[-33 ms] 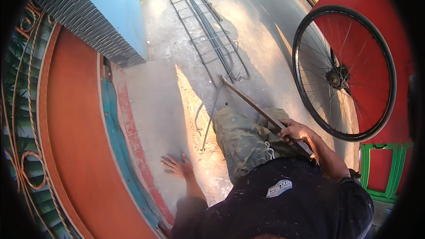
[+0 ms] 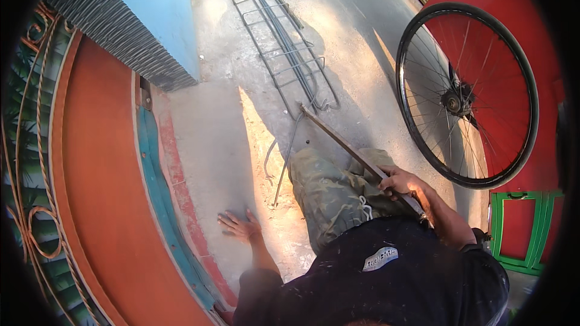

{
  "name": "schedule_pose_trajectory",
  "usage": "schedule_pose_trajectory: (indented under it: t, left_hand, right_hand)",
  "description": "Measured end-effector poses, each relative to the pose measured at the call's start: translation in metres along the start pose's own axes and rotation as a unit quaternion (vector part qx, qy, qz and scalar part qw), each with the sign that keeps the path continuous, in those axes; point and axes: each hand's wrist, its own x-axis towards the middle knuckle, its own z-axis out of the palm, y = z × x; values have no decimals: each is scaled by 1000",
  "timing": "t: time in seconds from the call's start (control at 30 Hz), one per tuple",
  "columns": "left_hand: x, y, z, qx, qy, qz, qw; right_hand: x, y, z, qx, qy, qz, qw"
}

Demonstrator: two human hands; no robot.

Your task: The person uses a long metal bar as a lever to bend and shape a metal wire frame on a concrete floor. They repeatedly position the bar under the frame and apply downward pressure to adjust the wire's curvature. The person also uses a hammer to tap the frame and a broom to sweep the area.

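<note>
Clamped in the right hand (image 2: 399, 182), a long metal rod (image 2: 344, 145) slants up and away across a camouflage-clad knee (image 2: 335, 193), its far tip resting at the near end of a wire rebar cage (image 2: 281, 42) that lies along the concrete floor (image 2: 217, 145). Fingers wrap fully around the rod's near end, the grip tight. The left hand (image 2: 240, 225) lies flat on the floor with fingers spread, holding nothing, just beside a blue and red painted border (image 2: 160, 169) at the floor's left edge. Loose bent wires (image 2: 284, 157) lie between the two hands. A black bicycle wheel (image 2: 468, 93) stands upright against a red wall (image 2: 531, 24) near the right hand, with a green frame (image 2: 522, 229) below it. A blue wall (image 2: 151, 6) rises at the floor's far left corner.
</note>
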Motion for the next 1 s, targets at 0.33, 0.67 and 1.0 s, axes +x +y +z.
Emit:
schedule_pose_trajectory:
  t: [0.33,0.67,1.0]
  left_hand:
    - [2,8,-3,47,-55,-34,997]
    - [-19,117,-40,-178,-172,101,964]
    - [-10,151,-88,-477,-374,20,795]
  right_hand:
    - [33,48,-35,-28,-32,63,997]
    - [50,80,-60,-6,-42,-40,998]
    - [27,75,-95,7,-83,-82,993]
